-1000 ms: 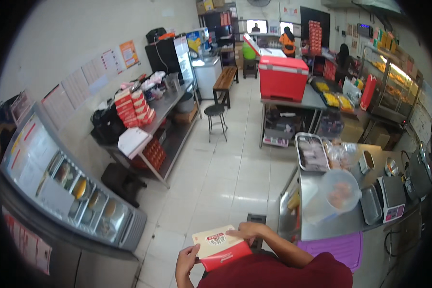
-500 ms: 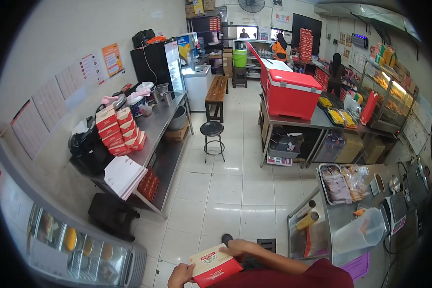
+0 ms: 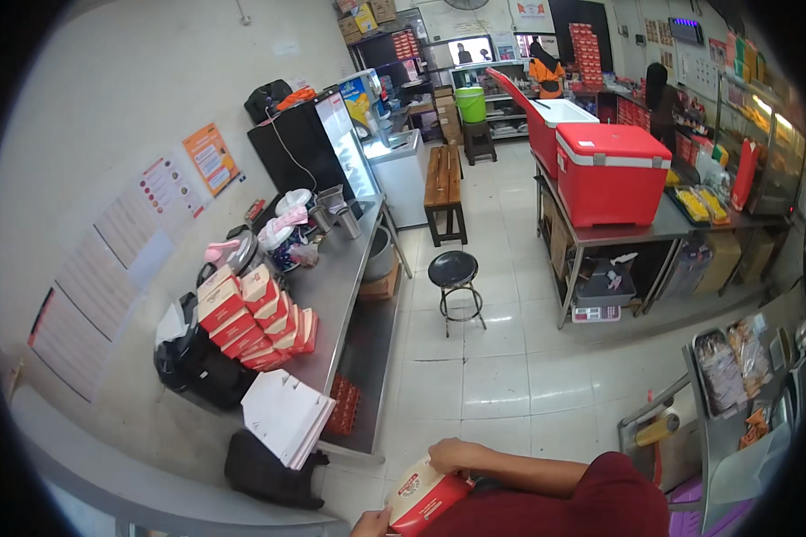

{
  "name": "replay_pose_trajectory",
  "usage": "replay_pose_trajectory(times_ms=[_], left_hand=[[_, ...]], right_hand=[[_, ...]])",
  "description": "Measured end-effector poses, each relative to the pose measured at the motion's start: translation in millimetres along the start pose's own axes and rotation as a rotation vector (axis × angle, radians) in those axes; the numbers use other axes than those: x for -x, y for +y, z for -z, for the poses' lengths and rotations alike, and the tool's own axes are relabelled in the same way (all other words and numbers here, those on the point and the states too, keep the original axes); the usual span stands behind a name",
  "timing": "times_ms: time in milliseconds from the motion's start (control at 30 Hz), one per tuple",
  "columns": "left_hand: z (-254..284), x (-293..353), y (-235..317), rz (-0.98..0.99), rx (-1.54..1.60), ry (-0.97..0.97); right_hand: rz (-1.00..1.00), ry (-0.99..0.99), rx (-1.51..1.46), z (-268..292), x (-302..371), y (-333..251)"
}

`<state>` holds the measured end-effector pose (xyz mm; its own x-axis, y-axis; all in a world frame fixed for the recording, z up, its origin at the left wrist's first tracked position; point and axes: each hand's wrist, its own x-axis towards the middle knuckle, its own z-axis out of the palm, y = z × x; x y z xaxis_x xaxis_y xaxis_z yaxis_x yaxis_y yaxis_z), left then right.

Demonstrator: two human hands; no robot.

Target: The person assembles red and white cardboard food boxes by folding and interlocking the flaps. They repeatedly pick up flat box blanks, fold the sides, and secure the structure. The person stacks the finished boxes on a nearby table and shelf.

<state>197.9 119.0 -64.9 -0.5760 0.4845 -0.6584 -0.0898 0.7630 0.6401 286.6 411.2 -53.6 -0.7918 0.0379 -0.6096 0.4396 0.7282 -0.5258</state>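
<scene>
Head view: your left hand (image 3: 372, 523) and right hand (image 3: 454, 456), grips closed on opposite sides of the red-and-cream oblong cardboard box (image 3: 428, 503); hard squeezing could crumple it.

A commercial food kitchen, apparently behind a takeaway shop. Red-and-cream cartons (image 3: 260, 318) stand stacked on a long steel desk (image 3: 327, 291) at left, with a glass-door fridge (image 3: 340, 143) beyond. At right are a lit glass display case (image 3: 768, 148) of food and, nearer, bagged food (image 3: 750, 353). At the far end, a worker in orange (image 3: 547, 80) stands beside more stacked red boxes (image 3: 587, 58).
</scene>
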Motion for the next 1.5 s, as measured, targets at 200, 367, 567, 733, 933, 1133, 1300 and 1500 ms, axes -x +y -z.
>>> replay_pose_trajectory(times_ms=[200, 367, 567, 733, 933, 1133, 1300, 1500], left_hand=[[15.4, -88.5, 42.1, -0.106, 0.242, -0.194], [32.2, -143.7, 59.4, -0.189, 0.507, -0.308], [52.3, -192.0, 91.4, -0.32, 0.703, -0.353], [69.5, -206.2, 116.5, -0.366, 0.742, -0.356], [78.5, -214.2, 151.7, -0.6, 0.674, -0.346], [90.0, -189.2, 182.2, -0.659, 0.688, -0.346], [100.7, -187.1, 177.7, -0.672, 0.725, -0.473], [114.6, -148.6, 202.9, -0.611, 0.775, -0.721]], right_hand=[[-0.186, 0.011, -0.337, 42.5, 8.8, 31.7], [-0.157, 0.274, -0.444, 29.1, 18.7, 31.7], [-0.27, 0.622, -0.638, -1.3, -41.7, 24.6], [-0.212, 0.685, -1.379, 23.9, -44.9, -26.1], [-0.193, 1.068, -1.324, 28.0, -81.4, -37.8], [-0.169, 1.136, -1.334, 30.7, -82.3, -45.6], [-0.127, 1.178, -1.255, 50.2, -41.5, -61.6], [0.275, 1.28, -1.265, 71.8, 6.5, -84.5]])
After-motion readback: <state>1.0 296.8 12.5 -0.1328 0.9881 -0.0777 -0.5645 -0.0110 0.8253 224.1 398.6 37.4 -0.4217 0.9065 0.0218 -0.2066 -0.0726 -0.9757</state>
